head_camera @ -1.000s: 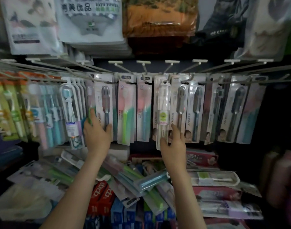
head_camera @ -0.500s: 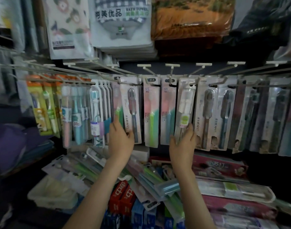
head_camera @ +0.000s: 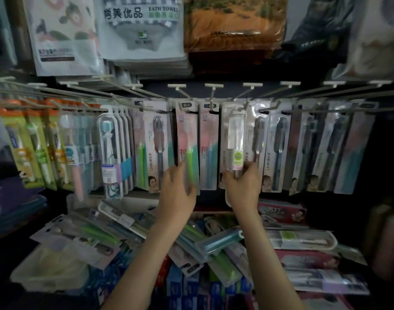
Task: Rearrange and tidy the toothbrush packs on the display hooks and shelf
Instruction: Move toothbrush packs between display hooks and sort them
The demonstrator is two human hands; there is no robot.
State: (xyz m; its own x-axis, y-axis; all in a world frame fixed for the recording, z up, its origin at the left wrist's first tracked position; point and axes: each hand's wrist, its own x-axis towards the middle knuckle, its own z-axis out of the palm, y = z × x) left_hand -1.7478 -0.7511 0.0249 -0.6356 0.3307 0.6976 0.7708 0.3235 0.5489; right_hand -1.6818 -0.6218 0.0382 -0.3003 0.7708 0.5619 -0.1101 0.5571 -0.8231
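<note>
Toothbrush packs hang in a row on wire display hooks (head_camera: 214, 95). My left hand (head_camera: 179, 189) reaches up to the pink-and-green toothbrush pack (head_camera: 187, 139), fingers at its lower edge beside the grey-brush pack (head_camera: 158, 144). My right hand (head_camera: 243, 184) grips the bottom of a clear toothbrush pack with a green round label (head_camera: 236, 142), which hangs at the front of its hook. A blue-and-pink pack (head_camera: 209, 144) hangs between my two hands. Loose toothbrush packs (head_camera: 115, 236) lie in a heap on the shelf below.
Bath towel packs (head_camera: 144, 25) hang above the hooks. Yellow-green children's brush packs (head_camera: 32, 142) fill the left hooks, grey packs (head_camera: 278, 146) the right. Toothpaste boxes (head_camera: 281, 212) and a long clear case (head_camera: 303, 240) lie on the shelf at right.
My left hand moved right from the grey-brush pack to the pink-and-green pack. My right hand stays on the clear pack. The view shifted, so the display sits further right.
</note>
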